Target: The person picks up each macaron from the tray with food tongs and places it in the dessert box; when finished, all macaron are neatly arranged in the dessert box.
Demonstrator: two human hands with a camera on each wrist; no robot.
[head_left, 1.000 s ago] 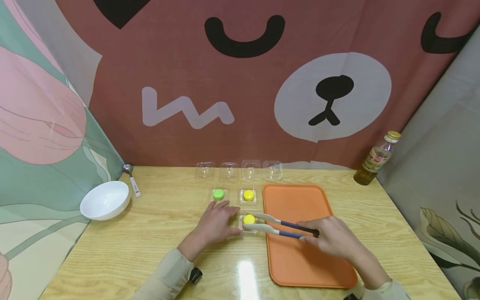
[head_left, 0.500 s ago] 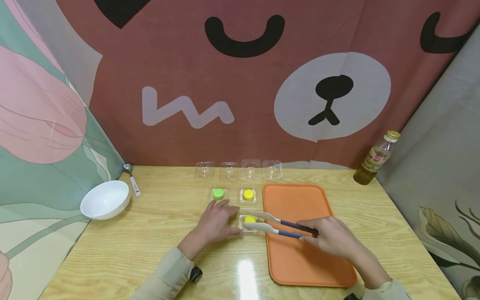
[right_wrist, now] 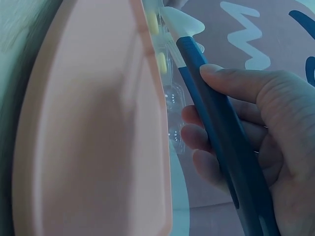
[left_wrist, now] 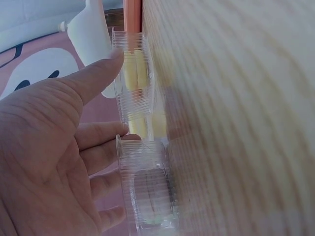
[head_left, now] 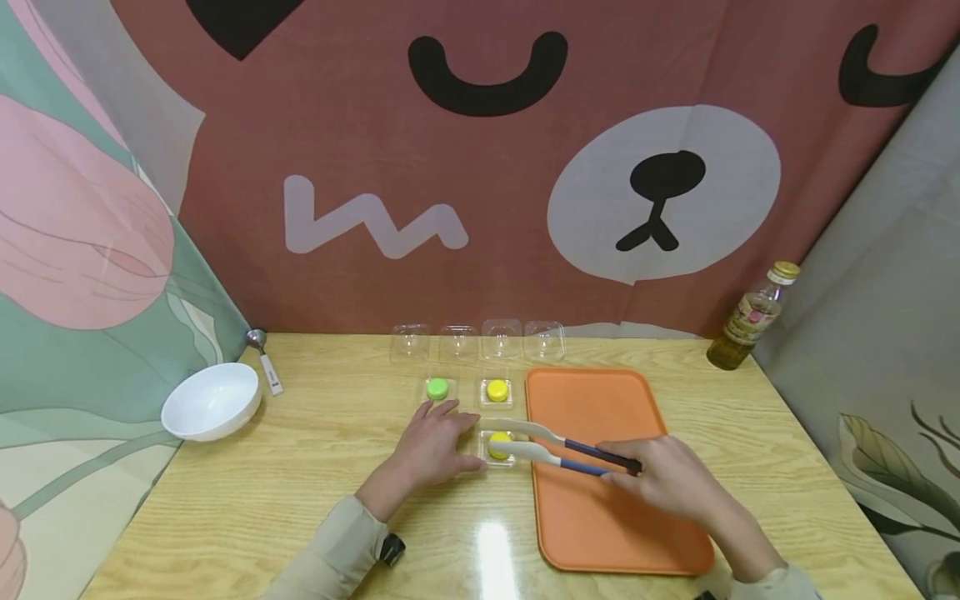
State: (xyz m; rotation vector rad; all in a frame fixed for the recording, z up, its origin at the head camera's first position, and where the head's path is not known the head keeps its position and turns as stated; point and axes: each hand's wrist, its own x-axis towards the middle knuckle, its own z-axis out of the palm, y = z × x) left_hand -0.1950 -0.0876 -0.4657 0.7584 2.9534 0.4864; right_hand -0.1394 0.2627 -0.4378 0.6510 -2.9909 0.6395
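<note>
My right hand [head_left: 671, 471] grips a pair of tongs [head_left: 585, 458] with dark blue handles and pale tips. The tips are parted, with one crossing over a yellow macaron [head_left: 498, 448] in a small clear plastic box [head_left: 512, 460]. My left hand [head_left: 431, 446] has its thumb and forefinger spread along that box's left edge; in the left wrist view the thumb's tip overlaps the box's rim [left_wrist: 114, 44]. Behind it, another yellow macaron [head_left: 497, 390] and a green macaron [head_left: 437, 387] sit in clear boxes of their own. The right wrist view shows thumb and fingers around the handles [right_wrist: 221, 128].
An orange tray [head_left: 600, 533] lies right of the boxes, under the tongs and right hand. Several clear plastic pieces [head_left: 459, 342] line the back edge. A white bowl [head_left: 212, 402] and a spoon [head_left: 266, 362] are at left, an oil bottle [head_left: 750, 321] at back right.
The tong tips have parted from the front yellow macaron and drawn slightly right. The macaron sits a little lower in its box. My left hand has stayed put.
</note>
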